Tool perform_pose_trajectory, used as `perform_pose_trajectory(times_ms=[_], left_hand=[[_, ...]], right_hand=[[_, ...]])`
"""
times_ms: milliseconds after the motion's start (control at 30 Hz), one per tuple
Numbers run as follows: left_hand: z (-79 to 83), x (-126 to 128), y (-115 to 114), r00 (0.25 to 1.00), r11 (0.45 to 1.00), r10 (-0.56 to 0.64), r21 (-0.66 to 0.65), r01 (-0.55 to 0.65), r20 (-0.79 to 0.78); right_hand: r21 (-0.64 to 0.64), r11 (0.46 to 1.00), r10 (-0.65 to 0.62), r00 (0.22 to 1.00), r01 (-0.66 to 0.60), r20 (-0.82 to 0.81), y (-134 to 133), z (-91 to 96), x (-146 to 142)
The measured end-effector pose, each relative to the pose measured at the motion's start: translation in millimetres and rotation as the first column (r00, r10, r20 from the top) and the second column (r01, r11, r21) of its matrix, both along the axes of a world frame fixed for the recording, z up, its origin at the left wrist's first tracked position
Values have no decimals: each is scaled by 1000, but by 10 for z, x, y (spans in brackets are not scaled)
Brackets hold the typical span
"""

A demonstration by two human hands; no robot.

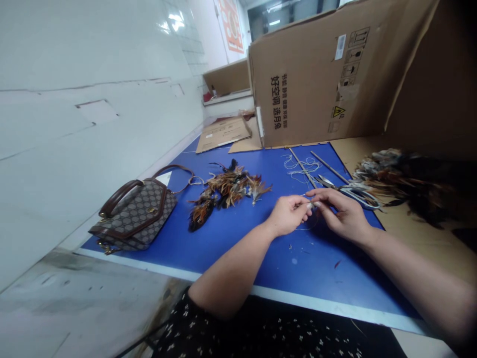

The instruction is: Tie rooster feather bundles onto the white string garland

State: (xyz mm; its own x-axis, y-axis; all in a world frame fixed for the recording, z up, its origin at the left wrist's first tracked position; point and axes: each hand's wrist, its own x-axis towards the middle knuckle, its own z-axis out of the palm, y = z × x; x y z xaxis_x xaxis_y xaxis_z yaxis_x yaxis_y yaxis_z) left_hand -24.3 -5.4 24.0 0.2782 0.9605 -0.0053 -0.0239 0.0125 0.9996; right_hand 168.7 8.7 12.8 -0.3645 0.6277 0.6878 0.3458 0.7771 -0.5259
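Note:
My left hand (289,215) and my right hand (343,216) meet over the blue table, fingertips almost touching. Both are closed in a pinch on a thin string (307,228), which hangs in a faint loop beneath them. Whatever else lies between the fingertips is too small to make out. Just beyond my right hand lie scissors (359,195), partly hidden by it. Loose pale string (303,166) is tangled around a thin stick (301,165) behind the hands. To the left of my left hand rests a pile of brown and black feathers (231,184).
A patterned handbag (141,219) sits at the table's left end. Behind the table stands a large cardboard box (309,94), with flat cardboard (223,134) beside it. More feathers (406,179) lie on cardboard at right. A second stick (330,166) lies near the scissors.

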Motion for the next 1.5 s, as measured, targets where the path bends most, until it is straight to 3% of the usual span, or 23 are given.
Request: perform_pose_trajectory(times_ms=[100,200,533,767,900,967,1033,1100,1167,1333,1500], left_hand=[[11,5,-4,999,999,19,28,-20,32],[5,23,-11,993,999,37,6,-38,110],[-32,55,-6,975,998,60,-45,-51,216],[-35,70,-11,972,998,64,-26,-60,224],[8,34,5,963,991,130,3,-134,236],[37,-10,34,942,977,193,35,-211,274],[63,-58,68,916,956,253,65,-286,310],[85,-94,96,897,938,296,78,-338,330],[101,-110,108,887,929,316,77,-361,336],[114,-96,86,895,936,303,73,-344,326],[102,-91,69,926,951,259,98,-295,275]], right_hand=[[-55,996,-73,994,68,-76,-19,-40,-19],[-22,992,-124,988,122,-89,-30,-50,-34],[112,989,-89,994,95,-61,-22,-49,-50],[62,984,-160,984,165,-75,-41,-41,-70],[-15,983,-183,981,183,-66,-38,-47,-73],[-66,989,-129,991,130,25,-42,-29,-66],[-115,993,25,975,0,221,-52,-4,-56],[-188,976,182,889,-111,420,-64,12,-48],[-242,960,256,805,-144,535,-75,7,-47],[-254,964,230,742,-83,630,-110,-25,-95],[-171,985,141,707,-29,693,-122,-23,-113]])
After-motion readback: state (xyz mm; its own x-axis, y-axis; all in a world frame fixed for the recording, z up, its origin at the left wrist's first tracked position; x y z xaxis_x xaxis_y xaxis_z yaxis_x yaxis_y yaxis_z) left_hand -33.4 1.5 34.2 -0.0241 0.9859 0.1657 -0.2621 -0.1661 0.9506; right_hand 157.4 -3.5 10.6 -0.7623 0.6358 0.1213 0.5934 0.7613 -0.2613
